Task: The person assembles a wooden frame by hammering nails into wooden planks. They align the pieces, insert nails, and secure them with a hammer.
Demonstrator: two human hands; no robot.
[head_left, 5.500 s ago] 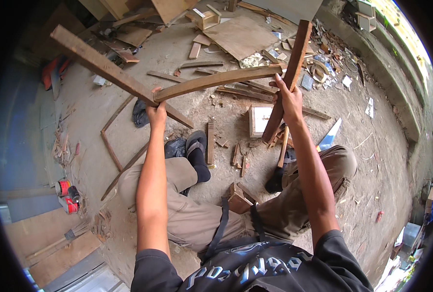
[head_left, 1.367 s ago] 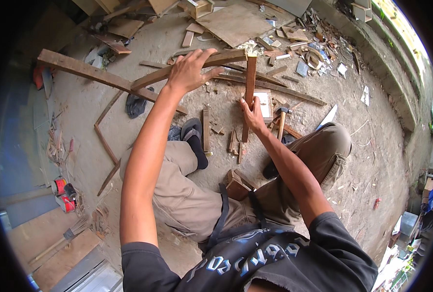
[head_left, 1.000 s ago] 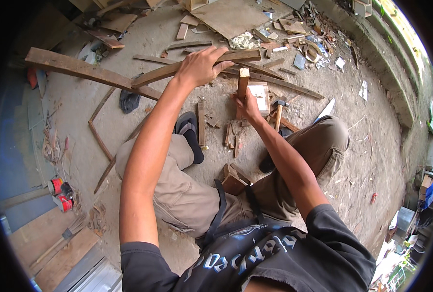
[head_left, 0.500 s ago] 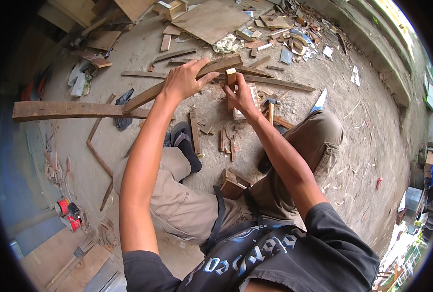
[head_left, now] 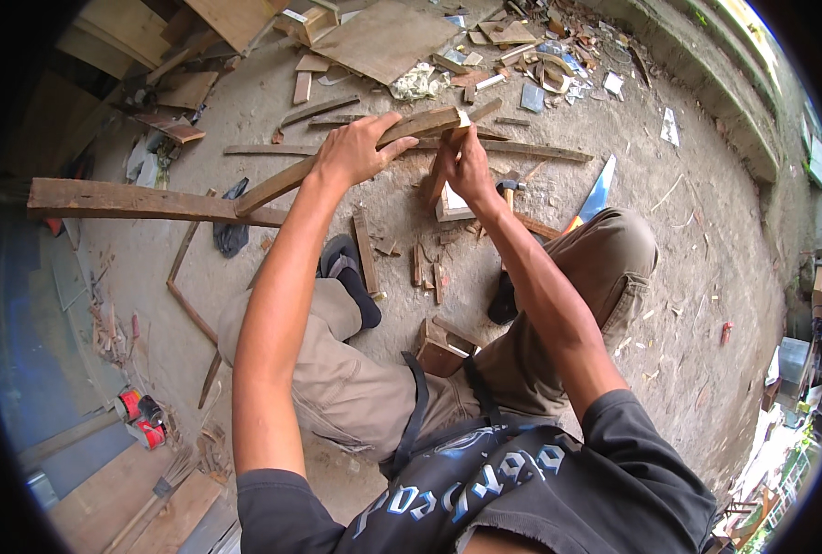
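My left hand is wrapped over a brown wooden bar, thumb along its near side. That bar rises at an angle from a second, longer wooden bar reaching far left. At the raised bar's right end, my right hand pinches a short wooden block. A pale cut end shows above its fingers, against the bar's end; the hand hides most of the block. Just right of that hand lies a hammer, partly behind the forearm. A handsaw rests beside my right knee.
Between my feet lie several small wood offcuts, and a small wooden box sits near my lap. Long strips and a plywood sheet lie beyond my hands. A concrete ledge runs along the right. Red reels stand lower left.
My right hand has brought the block right and up against the bar's end, its pale end now turned beside it. My left hand keeps its grip. More of the handsaw shows.
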